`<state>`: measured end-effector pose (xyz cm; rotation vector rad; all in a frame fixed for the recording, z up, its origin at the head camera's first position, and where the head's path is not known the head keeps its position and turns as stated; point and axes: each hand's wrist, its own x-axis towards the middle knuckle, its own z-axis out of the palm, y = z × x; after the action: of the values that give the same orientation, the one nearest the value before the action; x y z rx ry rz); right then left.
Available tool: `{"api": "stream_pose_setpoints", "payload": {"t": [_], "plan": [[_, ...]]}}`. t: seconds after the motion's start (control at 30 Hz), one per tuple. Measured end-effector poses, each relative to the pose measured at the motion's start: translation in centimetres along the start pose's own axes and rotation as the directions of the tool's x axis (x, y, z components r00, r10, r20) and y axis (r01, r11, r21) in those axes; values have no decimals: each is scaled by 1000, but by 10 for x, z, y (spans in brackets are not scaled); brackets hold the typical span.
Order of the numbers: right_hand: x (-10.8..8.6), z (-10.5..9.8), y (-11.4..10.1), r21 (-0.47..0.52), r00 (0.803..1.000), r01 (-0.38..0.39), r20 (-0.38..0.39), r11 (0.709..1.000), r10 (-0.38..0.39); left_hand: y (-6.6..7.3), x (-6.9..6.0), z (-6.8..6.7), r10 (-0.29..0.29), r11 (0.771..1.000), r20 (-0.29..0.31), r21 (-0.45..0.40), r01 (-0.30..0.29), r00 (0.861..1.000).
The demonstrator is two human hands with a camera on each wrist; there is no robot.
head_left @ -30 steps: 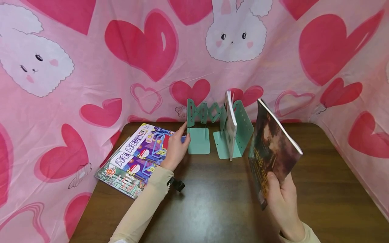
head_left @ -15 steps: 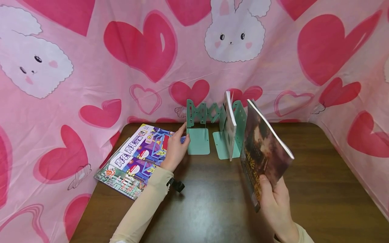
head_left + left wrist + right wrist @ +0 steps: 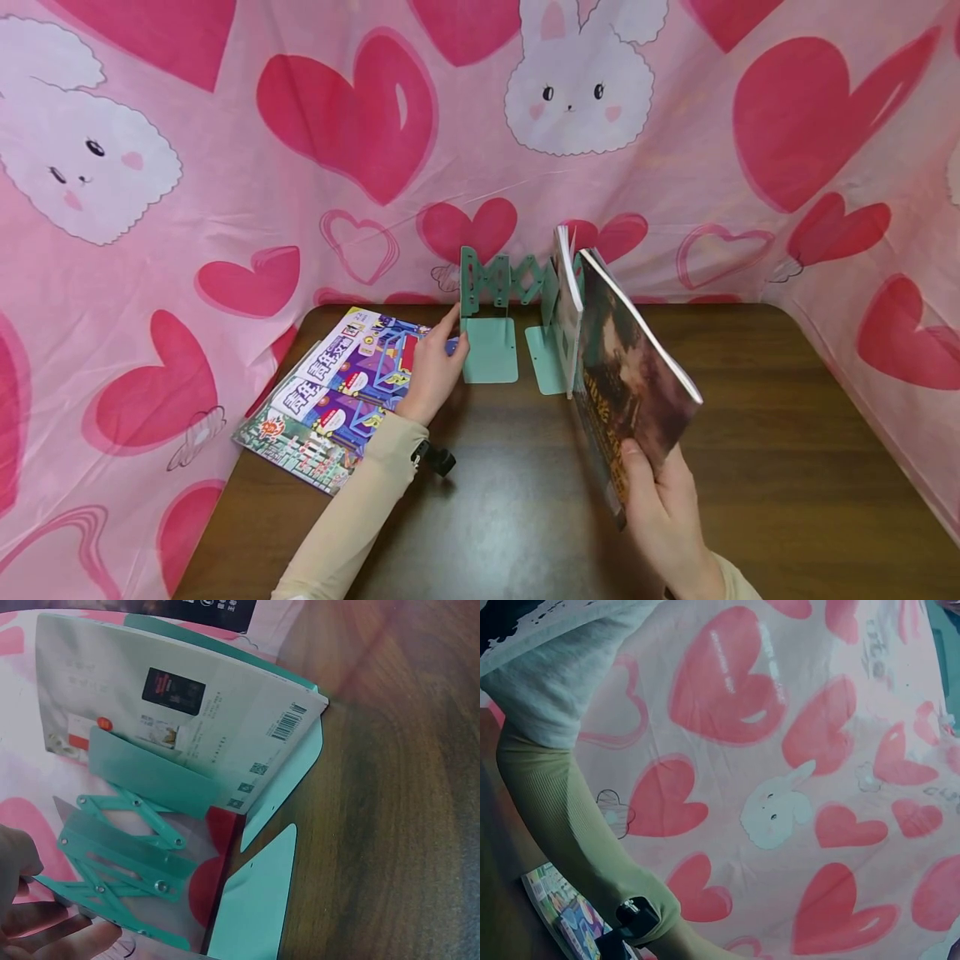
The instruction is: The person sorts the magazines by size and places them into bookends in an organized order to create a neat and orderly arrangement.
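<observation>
A green expandable bookend (image 3: 490, 350) with a folding lattice stands at the back of the table. My left hand (image 3: 433, 367) pinches its left end plate; in the left wrist view the thumb and fingers lie on either side of that plate (image 3: 112, 919). A pale magazine (image 3: 112, 682) stands upright in the right section. My right hand (image 3: 667, 521) grips a dark brown magazine (image 3: 633, 358) by its near lower part, thumb on the cover. This magazine is tilted, right beside the pale one, and hides most of the right end plate. The right wrist view does not show the right hand's grip.
Several overlapping magazines (image 3: 322, 396) with purple and green covers lie flat on the left of the brown table (image 3: 795, 467). A pink heart-patterned cloth (image 3: 480, 175) hangs behind and at both sides. A black wrist device (image 3: 435, 457) sits on the left wrist.
My right hand has carried the dark magazine leftward, from right of the bookend to beside the pale magazine. The left hand and the bookend have stayed in place.
</observation>
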<state>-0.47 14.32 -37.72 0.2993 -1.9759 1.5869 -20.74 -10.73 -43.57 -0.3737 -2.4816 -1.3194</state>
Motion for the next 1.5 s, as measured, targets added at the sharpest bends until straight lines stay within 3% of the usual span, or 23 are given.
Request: {"api": "stream_pose_setpoints", "payload": {"t": [0.17, 0.5, 1.0, 1.27, 1.5], "plan": [[1, 4, 3, 74, 997, 65, 32, 995, -68, 0, 0, 0, 9, 1000, -6, 2, -9, 1000], [3, 14, 1, 6, 998, 47, 52, 999, -47, 1, 0, 0, 21, 1000, -21, 12, -21, 1000], [21, 36, 10, 93, 988, 98, 108, 991, -108, 3, 0, -1, 14, 1000, -13, 16, -14, 1000], [35, 45, 13, 177, 984, 14, 174, 984, -46, 2, 0, 0, 21, 1000, -11, 13, -20, 1000], [36, 53, 31, 45, 989, 95, 111, 994, -99, 0, 0, 0, 22, 1000, -11, 8, -22, 1000]]}}
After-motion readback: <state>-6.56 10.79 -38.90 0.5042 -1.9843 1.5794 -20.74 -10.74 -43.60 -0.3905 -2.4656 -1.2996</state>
